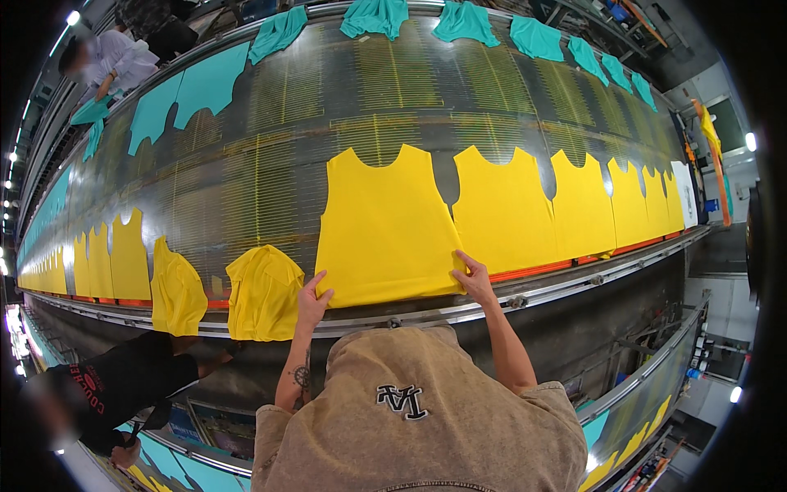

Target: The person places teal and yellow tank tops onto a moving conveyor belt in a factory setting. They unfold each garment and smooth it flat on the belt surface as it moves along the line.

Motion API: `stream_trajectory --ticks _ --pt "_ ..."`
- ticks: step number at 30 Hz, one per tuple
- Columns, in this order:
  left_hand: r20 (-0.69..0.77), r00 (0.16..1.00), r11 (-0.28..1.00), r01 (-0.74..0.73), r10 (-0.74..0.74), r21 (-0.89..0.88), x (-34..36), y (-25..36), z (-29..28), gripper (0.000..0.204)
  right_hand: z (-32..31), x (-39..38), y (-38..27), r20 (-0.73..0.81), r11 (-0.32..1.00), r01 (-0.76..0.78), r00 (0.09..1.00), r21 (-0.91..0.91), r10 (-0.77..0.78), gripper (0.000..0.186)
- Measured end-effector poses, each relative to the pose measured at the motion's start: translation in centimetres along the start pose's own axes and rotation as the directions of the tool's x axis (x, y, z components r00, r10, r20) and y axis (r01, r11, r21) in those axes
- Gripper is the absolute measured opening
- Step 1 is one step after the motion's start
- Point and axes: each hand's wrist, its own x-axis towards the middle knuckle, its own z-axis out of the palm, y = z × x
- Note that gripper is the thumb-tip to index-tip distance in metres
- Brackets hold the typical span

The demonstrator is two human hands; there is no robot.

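A yellow shirt panel [385,221] with a scooped neckline lies nearly flat on the long dark table in front of me, its hem toward me. My left hand [313,300] pinches the hem's left corner at the table's near edge. At the right corner, my right hand [474,279] grips the same hem between thumb and fingers. The cloth stretches smoothly between both hands. Right beside it lies another flat yellow panel [502,209]. To the left, a crumpled yellow panel [266,291] hangs partly over the edge.
More yellow panels [131,258] line the near side of the table [287,143]. Teal panels [209,86] lie along the far side. A metal rail [566,283] runs along the near edge. One person [115,61] stands at the far left, another [139,381] at the near left.
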Motion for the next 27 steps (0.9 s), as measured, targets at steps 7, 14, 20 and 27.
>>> stream_trajectory --ticks 7,14,20,27 --pt "0.0 1.0 0.999 0.016 -0.016 -0.027 -0.23 -0.45 0.04 0.056 0.04 -0.24 0.29 -0.008 0.998 -0.06 0.998 0.009 0.061 0.058" --pt "-0.003 1.0 1.0 0.014 -0.013 0.026 -0.41 -0.41 0.02 0.056 0.16 -0.48 0.66 -0.006 0.999 -0.034 0.999 0.036 0.034 0.058" --pt "0.005 1.0 0.999 0.023 -0.023 0.027 -0.53 -0.56 0.04 0.056 0.0 -0.54 0.81 -0.015 0.999 -0.037 0.999 -0.015 0.037 0.058" --pt "-0.008 1.0 0.998 0.021 -0.021 0.063 -0.69 -0.17 0.26 0.055 0.01 -0.51 0.97 -0.008 0.999 -0.043 0.999 0.008 0.043 0.057"
